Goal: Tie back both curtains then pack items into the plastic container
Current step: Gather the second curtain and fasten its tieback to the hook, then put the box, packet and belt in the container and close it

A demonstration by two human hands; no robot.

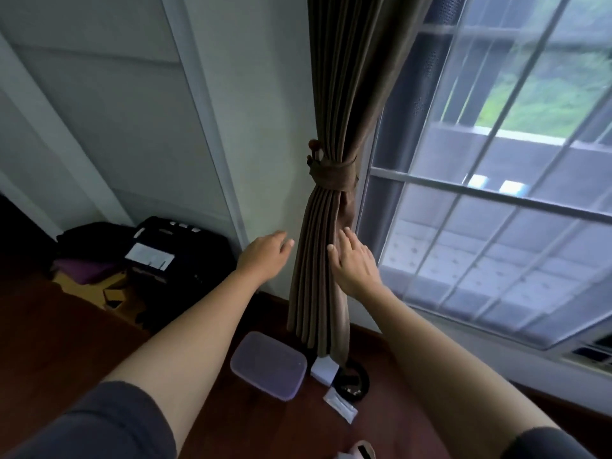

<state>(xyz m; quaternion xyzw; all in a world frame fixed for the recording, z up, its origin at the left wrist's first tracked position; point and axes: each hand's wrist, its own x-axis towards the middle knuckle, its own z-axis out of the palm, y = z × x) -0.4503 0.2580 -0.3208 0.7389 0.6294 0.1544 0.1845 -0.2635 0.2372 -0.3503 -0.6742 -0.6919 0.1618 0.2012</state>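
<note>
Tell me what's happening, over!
Left hand open, beside curtain. Right hand open, on its folds. Tieback already on. Container on floor, lid on.

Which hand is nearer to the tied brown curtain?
Right. The right hand lies flat over the curtain below the tieback. The left hand hovers just off its left edge, fingers not touching.

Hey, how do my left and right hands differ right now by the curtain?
Place: the right hand rests against the curtain folds, while the left hand is beside the curtain, over the wall. Fingers: the right hand's are straight, the left hand's loosely bent. Both sit below the tieback and hold nothing.
</note>
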